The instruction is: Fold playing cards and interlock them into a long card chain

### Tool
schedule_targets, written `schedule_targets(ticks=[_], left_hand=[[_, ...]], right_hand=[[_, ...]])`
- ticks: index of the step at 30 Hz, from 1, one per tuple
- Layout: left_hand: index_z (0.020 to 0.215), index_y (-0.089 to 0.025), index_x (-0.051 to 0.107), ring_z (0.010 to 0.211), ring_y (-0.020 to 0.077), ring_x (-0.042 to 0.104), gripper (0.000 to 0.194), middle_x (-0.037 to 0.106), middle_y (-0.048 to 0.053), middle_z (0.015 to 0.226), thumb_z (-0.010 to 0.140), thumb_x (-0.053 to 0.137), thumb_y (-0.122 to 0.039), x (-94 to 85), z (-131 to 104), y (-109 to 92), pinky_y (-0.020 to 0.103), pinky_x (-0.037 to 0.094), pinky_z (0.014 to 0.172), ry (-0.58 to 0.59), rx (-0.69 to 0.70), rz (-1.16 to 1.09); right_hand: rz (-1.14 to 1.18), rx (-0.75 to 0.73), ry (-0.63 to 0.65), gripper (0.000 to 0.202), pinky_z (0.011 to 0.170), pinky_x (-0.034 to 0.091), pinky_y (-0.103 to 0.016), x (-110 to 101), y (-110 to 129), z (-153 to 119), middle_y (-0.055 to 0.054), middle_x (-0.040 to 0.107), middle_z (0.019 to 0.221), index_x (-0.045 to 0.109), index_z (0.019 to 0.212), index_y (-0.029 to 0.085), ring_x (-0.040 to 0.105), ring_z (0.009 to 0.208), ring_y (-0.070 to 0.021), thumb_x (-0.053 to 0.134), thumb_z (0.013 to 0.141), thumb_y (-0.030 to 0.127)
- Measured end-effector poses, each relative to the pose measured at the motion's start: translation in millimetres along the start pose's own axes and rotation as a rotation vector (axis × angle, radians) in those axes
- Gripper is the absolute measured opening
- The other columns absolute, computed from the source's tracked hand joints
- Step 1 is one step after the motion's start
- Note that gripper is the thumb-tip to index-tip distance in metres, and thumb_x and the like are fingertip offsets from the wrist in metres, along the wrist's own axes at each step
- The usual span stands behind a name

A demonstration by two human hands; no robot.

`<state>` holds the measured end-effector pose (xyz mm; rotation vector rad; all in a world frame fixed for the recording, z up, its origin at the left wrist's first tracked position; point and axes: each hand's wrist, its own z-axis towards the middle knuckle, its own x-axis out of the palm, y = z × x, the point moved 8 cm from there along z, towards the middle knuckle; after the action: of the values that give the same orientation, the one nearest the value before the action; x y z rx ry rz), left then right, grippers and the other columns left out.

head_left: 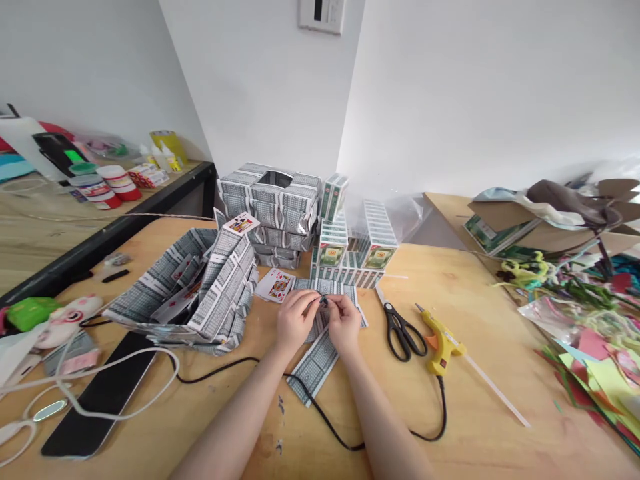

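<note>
My left hand [295,321] and my right hand [344,321] meet at the middle of the table, fingertips pinched together. Between them is a small dark piece, too small to name. Below lie joined playing cards [315,367], their grey patterned backs up. Just left of my left hand rests a small stack of face-up playing cards [276,285]. A tray-like basket made of folded cards [150,287] stands further left, with loose cards inside. Black-handled scissors [404,333] and a yellow glue gun [444,341] lie to the right of my right hand.
Behind stand a box built of folded cards [285,207] and stacked green-white card packs [380,240]. A black cord [320,413] crosses under my forearms. A phone [103,400] and white cable lie left; coloured paper scraps [600,373] and a carton [530,227] sit right.
</note>
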<state>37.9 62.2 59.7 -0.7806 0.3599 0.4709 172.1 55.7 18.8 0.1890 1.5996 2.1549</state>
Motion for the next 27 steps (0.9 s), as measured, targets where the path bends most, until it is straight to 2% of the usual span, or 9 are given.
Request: schedule_targets(ticks=[7, 16, 22, 25, 27], left_hand=[[0.1, -0.019, 0.058, 0.089, 0.0153, 0.059, 0.025, 0.065, 0.005, 0.095, 0.081, 0.043, -0.014, 12.3, -4, -4, 0.029, 0.046, 0.081, 0.1, 0.085, 0.064], [0.103, -0.019, 0.057, 0.082, 0.0154, 0.061, 0.028, 0.066, 0.005, 0.091, 0.081, 0.041, -0.017, 20.5, -8, 2, 0.028, 0.048, 0.074, 0.174, 0.06, 0.157], [0.11, -0.02, 0.052, 0.089, 0.0165, 0.059, 0.033, 0.064, 0.006, 0.097, 0.081, 0.038, -0.015, 17.7, -6, 9, 0.03, 0.046, 0.079, 0.191, -0.081, 0.075], [0.118, -0.02, 0.043, 0.099, 0.0154, 0.055, 0.037, 0.059, 0.006, 0.109, 0.082, 0.039, -0.017, 15.8, -4, 13, 0.03, 0.044, 0.085, 0.168, -0.187, -0.061], [0.113, -0.019, 0.046, 0.097, 0.0158, 0.055, 0.035, 0.059, 0.006, 0.107, 0.079, 0.047, -0.022, 15.5, -5, 18, 0.03, 0.044, 0.083, 0.144, -0.257, -0.098]], right_hand=[[-0.149, -0.046, -0.087, 0.018, 0.062, 0.043, -0.026, -10, 4, 1, -0.003, 0.065, 0.069, 0.061, 0.076, 0.017, 0.059, 0.065, -0.0158, 0.046, 0.078, 0.026], [-0.134, 0.012, -0.078, 0.017, 0.063, 0.043, -0.027, -11, 2, 2, -0.003, 0.065, 0.068, 0.062, 0.074, 0.018, 0.059, 0.065, -0.0166, 0.047, 0.077, 0.026], [0.001, 0.085, -0.084, 0.017, 0.065, 0.043, -0.029, -11, -6, 3, -0.004, 0.063, 0.069, 0.061, 0.074, 0.018, 0.056, 0.067, -0.0173, 0.051, 0.075, 0.031], [0.2, 0.184, -0.093, 0.019, 0.061, 0.044, -0.029, -10, -17, 6, -0.003, 0.06, 0.069, 0.057, 0.076, 0.017, 0.055, 0.063, -0.0157, 0.053, 0.073, 0.035], [0.36, 0.245, -0.088, 0.02, 0.057, 0.045, -0.028, -7, -24, 8, -0.001, 0.058, 0.066, 0.055, 0.075, 0.017, 0.054, 0.058, -0.0138, 0.056, 0.072, 0.037]])
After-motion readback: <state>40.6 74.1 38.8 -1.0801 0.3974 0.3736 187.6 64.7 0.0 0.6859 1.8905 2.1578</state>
